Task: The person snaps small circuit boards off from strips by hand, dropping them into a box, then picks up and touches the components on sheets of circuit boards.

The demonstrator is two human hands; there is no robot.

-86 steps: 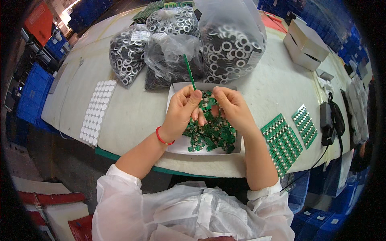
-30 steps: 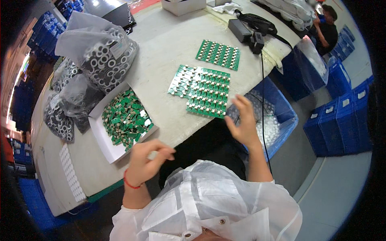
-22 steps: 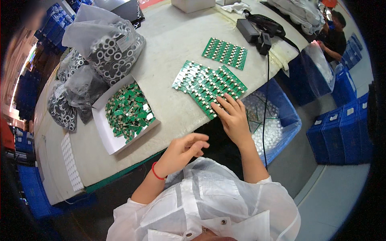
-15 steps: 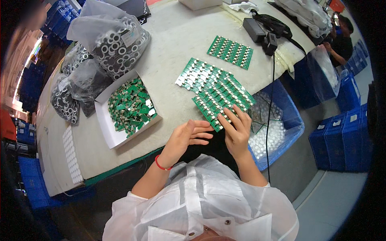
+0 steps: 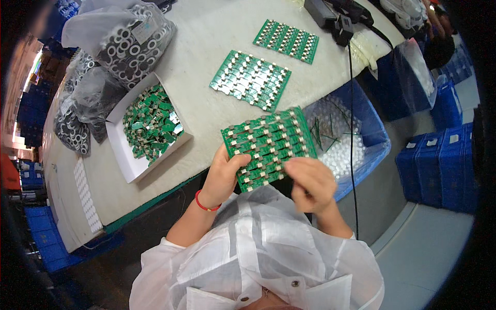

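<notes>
A green circuit board panel point(image 5: 274, 139) with rows of small pale metal parts is held up, tilted, over the table's near edge. My left hand point(image 5: 222, 175) grips its lower left side, thumb on top and the other fingers hidden underneath. At its lower right edge is my right hand point(image 5: 312, 183), fingers bent and smeared by motion; whether they hold anything is unclear. Behind the held panel, another circuit board panel point(image 5: 251, 80) lies on the table, and one more panel point(image 5: 287, 41) rests farther back.
A white box point(image 5: 135, 166) of small green boards stands left, beside plastic bags point(image 5: 132, 49) of rings. Right of the table is a blue bin point(image 5: 374, 147) holding white round pieces and green strips. A black cable point(image 5: 353, 129) hangs across it. Another person's arm point(image 5: 436, 20) shows far right.
The top panel has been lifted off the others toward me and turned. My left hand has closed on its edge. My right hand has come off its surface and curled.
</notes>
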